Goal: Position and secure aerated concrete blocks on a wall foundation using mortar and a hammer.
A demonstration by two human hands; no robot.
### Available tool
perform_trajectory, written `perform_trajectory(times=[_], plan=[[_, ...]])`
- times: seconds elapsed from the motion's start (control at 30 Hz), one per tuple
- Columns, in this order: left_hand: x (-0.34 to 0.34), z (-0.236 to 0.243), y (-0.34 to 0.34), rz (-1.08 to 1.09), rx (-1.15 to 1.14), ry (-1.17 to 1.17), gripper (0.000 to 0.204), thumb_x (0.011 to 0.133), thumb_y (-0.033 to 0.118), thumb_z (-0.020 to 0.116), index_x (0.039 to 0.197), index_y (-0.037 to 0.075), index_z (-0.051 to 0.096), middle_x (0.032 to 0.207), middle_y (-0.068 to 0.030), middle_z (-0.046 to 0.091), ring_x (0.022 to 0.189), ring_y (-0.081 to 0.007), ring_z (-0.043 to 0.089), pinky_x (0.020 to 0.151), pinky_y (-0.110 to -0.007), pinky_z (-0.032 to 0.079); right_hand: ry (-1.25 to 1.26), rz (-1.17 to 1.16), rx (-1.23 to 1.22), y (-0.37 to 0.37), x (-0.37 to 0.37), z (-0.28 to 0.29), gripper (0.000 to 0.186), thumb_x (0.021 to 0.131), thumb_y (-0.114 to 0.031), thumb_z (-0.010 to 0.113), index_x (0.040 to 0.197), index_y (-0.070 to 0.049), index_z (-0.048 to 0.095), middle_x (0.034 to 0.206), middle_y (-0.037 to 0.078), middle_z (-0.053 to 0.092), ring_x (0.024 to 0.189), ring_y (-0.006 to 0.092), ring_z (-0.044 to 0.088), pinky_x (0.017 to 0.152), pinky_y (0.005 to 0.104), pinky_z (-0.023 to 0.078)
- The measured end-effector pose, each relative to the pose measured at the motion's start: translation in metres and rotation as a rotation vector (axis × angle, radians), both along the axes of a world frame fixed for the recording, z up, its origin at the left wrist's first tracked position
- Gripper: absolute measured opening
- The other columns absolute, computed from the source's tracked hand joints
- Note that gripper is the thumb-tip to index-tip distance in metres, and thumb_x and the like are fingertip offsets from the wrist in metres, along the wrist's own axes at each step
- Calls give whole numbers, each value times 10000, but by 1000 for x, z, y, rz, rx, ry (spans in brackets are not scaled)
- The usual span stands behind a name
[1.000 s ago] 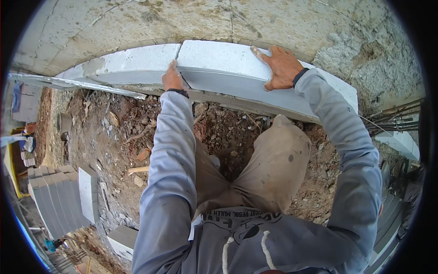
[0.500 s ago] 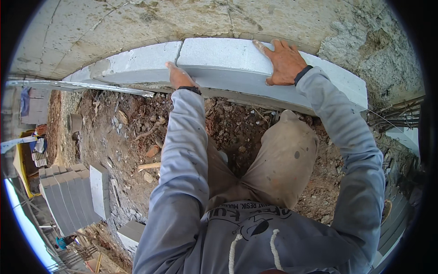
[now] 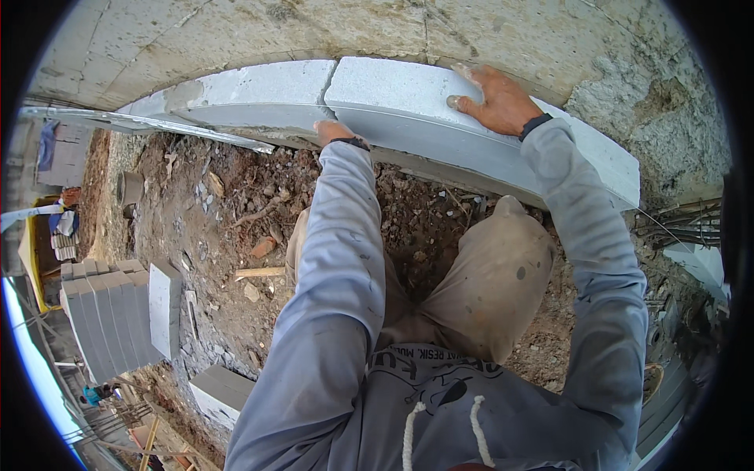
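Note:
A long light-grey concrete block (image 3: 408, 90) lies in a low row along the wall, with a narrow dark gap between it and a second grey block (image 3: 259, 85) on its left. My right hand (image 3: 499, 100) rests on the long block's top, thumb and forefinger spread apart; its other fingers reach toward the wall side and are partly hidden. At the block's front face, close to the gap, is my left hand (image 3: 335, 132). Its fingers are mostly out of sight, so their grip is unclear. A thin line runs along the blocks' front edge.
Behind the row rises a stained concrete wall (image 3: 338, 27). A metal strip (image 3: 188, 133) extends over the row's left end. Rubble and soil (image 3: 228, 188) cover the ground around my knees. Stacked grey blocks (image 3: 110, 318) stand at left, with a single block (image 3: 221, 392) nearer me.
My left hand has dropped from the top front edge to the front face. My right thumb has shifted from the front edge onto the top. The whole view has moved slightly.

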State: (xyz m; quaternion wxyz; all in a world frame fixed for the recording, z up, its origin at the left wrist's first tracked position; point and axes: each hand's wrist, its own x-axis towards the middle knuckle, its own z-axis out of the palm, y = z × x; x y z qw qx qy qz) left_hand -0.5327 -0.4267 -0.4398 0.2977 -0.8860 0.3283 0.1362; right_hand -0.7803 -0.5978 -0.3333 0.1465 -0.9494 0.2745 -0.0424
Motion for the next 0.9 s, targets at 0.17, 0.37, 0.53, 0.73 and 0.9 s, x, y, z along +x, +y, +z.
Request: perform_trajectory(times=[0.17,0.37,0.53,0.73,0.9], plan=[[15,-12,-4,234,-139,108,430,992,278,327,1274,71,575,1279,-101,606,1163,-198,584,1013,-354,396,81,32,-88,13,13,-1,663,885,-569,542,1386,-138,497,1248,225,520,1172,361,512,1005,456,413],[26,-17,-4,142,-120,89,431,985,287,341,1289,69,556,1282,-101,600,1166,-203,578,1024,-354,389,29,21,-21,7,8,5,656,891,-522,550,1359,-63,511,1272,232,522,1184,372,512,1009,443,415],[34,-26,-7,95,-123,51,435,980,294,354,1302,68,539,1285,-102,594,1169,-208,574,1032,-354,383,-182,-165,52,-14,-47,30,601,893,-458,568,1312,-28,545,1290,249,550,1151,367,559,992,393,440],[41,-31,-7,88,-135,8,443,974,302,368,1318,66,520,1288,-102,587,1172,-213,569,1043,-354,376,-881,-362,81,-18,-199,60,336,909,-239,607,1188,-55,649,1134,150,670,964,203,656,884,289,502],[45,-30,-6,108,-150,-7,453,969,309,381,1330,65,503,1291,-103,582,1175,-218,564,1051,-354,370,-1536,-1065,169,17,-319,4,301,943,-202,547,1126,23,627,974,129,675,849,200,655,766,308,529]])
